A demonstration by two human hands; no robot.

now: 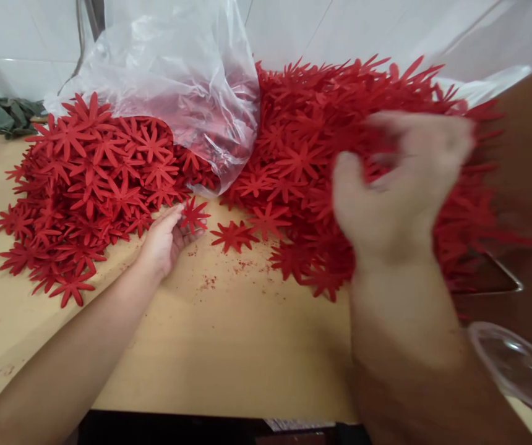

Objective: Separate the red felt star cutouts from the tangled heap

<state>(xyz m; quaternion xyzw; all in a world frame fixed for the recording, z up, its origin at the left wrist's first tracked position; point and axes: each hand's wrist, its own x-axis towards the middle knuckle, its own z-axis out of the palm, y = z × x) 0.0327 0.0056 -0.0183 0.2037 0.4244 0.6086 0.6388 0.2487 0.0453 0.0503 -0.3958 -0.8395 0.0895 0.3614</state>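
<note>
Head view: left hand [166, 238] stretched forward, palm up on table [229, 334], fingers pinching red flower cutout [194, 215] beside left pile [90, 185]. Right hand [400, 179] raised, blurred, fingers curled over right pile [312, 136]; grip unclear.

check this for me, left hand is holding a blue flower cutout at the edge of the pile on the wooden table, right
Not quite: the flower cutout at the left hand is red, not blue. The head view shows it, at the edge of the pile on the wooden table.

Flower cutouts [90, 185] heaped on the table [229, 346] at left and centre-right; plastic bag [177, 80] between them, upper centre.
</note>
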